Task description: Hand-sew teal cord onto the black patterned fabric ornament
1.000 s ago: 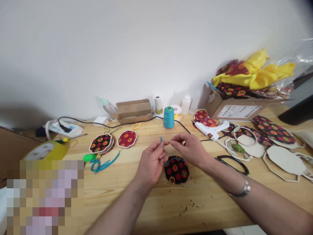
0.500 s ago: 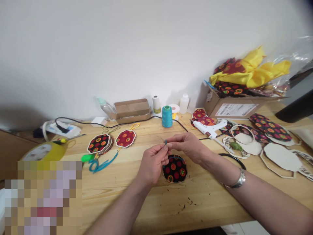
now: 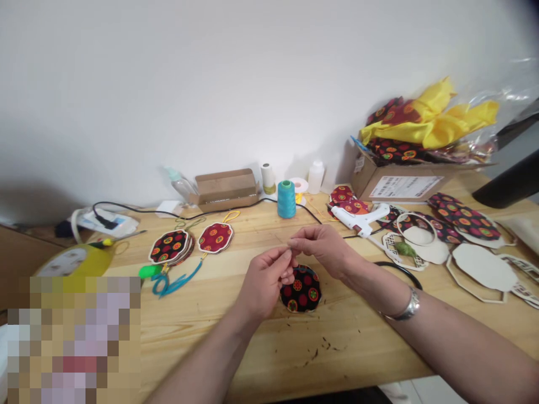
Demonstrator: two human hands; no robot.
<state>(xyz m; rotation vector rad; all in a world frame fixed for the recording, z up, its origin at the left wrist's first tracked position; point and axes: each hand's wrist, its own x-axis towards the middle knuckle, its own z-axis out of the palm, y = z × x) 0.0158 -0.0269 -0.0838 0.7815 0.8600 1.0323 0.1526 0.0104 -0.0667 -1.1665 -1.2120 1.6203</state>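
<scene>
My left hand [image 3: 266, 280] and my right hand [image 3: 318, 249] meet at the fingertips over the table, thumb and forefinger pinched on each. What sits between the fingers is too small and covered to make out. Just below them lies a round black fabric piece [image 3: 301, 292] printed with red and orange flowers, its upper left edge behind my left fingers. Beyond my hands stands a teal thread cone [image 3: 287, 201]. Off to the left are a stack of black floral pendants [image 3: 169, 247] with teal cords [image 3: 177, 285] and a red floral pendant [image 3: 215, 238].
A white glue gun [image 3: 361, 219] lies right of the cone. Pale wooden shapes [image 3: 484, 266] and floral fabric pieces [image 3: 465, 217] spread along the right. A cardboard box [image 3: 404, 182] holds yellow cloth [image 3: 438, 126]. Dark scraps [image 3: 324, 343] dot the table [image 3: 256, 359] near its front edge.
A short teal bit that showed between my fingertips is no longer visible. My right fingertips have shifted slightly up; both hands stay close together.
</scene>
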